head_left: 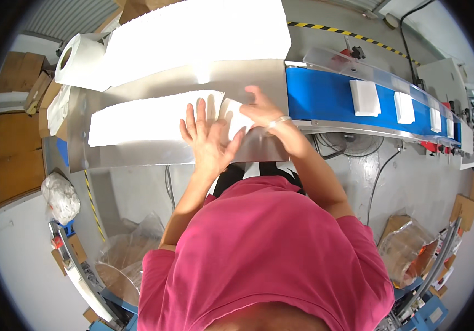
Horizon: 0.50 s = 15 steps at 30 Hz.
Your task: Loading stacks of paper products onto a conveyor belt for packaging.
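Observation:
A long row of white folded paper sheets (143, 118), packed edge to edge, lies on the steel table in front of me. At its right end a small stack of white folded paper (233, 113) stands slightly apart and tilted. My left hand (209, 140) rests with fingers spread over the row's right end, its thumb reaching toward the small stack. My right hand (263, 112) grips that stack from its right side, with one finger raised. A pale band circles my right wrist. Part of the stack's lower edge is hidden by my hands.
Right of the steel table (193, 157) runs a blue conveyor belt (317, 94) carrying several spaced white paper stacks (365, 98), behind a clear guard (336, 62). A larger white paper pile (204, 33) and a white roll (85, 62) occupy the table's far side. A fan (355, 144) sits beneath the conveyor.

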Each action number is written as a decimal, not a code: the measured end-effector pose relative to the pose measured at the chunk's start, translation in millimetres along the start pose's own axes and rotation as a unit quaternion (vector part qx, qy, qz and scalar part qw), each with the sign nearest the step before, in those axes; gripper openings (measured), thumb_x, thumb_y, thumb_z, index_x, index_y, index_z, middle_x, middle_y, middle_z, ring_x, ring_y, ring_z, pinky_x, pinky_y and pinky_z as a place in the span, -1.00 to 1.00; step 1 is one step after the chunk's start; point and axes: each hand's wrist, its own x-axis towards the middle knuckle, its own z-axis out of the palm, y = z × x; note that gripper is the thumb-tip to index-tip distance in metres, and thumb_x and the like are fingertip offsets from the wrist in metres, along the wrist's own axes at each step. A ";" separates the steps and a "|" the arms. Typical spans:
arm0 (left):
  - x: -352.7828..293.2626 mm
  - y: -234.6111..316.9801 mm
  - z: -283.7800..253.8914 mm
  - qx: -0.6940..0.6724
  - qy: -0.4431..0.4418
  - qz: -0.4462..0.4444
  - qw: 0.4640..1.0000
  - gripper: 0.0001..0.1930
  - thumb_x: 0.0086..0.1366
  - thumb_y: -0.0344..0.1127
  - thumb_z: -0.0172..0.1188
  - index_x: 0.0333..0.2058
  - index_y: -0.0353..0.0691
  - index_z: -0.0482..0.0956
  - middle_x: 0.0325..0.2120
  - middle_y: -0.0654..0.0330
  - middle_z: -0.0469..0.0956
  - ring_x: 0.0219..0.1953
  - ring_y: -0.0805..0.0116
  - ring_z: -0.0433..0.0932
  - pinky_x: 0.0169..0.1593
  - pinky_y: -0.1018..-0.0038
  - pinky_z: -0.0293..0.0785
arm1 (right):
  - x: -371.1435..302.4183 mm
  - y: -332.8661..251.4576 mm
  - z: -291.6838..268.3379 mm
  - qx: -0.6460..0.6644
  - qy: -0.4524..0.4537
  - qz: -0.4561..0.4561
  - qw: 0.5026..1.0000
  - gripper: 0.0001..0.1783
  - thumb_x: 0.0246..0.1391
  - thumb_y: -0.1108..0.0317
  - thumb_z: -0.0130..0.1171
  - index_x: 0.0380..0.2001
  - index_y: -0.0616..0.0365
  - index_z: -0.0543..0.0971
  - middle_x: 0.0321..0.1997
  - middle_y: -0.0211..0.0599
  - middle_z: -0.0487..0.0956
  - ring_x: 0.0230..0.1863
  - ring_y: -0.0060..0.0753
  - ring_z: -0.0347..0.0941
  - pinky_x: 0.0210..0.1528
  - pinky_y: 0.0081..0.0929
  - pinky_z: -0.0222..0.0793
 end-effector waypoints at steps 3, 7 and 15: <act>-5.6 -20.2 2.6 -0.024 0.077 -0.055 0.995 -0.63 0.08 -0.40 0.21 -0.07 -0.19 0.50 0.23 -0.09 0.12 0.28 -0.22 0.00 0.22 -0.08 -0.08 | 0.4 41.0 -40.5 0.087 0.155 -0.076 0.981 -0.45 -0.02 0.39 0.08 0.10 0.17 0.30 -0.33 -0.19 0.47 -0.38 -0.37 0.41 -0.32 -0.41 0.42; -9.9 -33.1 -1.7 -0.009 0.052 -0.070 0.996 -0.59 0.11 -0.56 0.15 -0.02 -0.17 0.48 0.17 -0.05 0.21 0.24 -0.17 0.10 0.21 0.07 0.13 | -9.7 82.2 -129.7 0.041 0.381 -0.081 0.920 -0.46 -0.03 0.39 0.04 0.11 0.11 0.31 0.00 -0.02 0.44 -0.07 -0.20 0.41 -0.06 -0.36 0.35; -15.3 -33.3 3.6 0.028 0.025 -0.001 0.999 -0.71 0.05 -0.38 0.23 -0.18 -0.11 0.59 0.22 -0.01 0.15 0.29 -0.16 -0.01 0.25 -0.10 -0.15 | -34.4 -53.4 4.6 -0.203 0.142 0.092 0.964 -0.19 -0.02 0.08 0.20 0.20 0.28 0.15 -0.14 0.02 0.52 -0.13 -0.12 0.48 -0.11 -0.31 0.40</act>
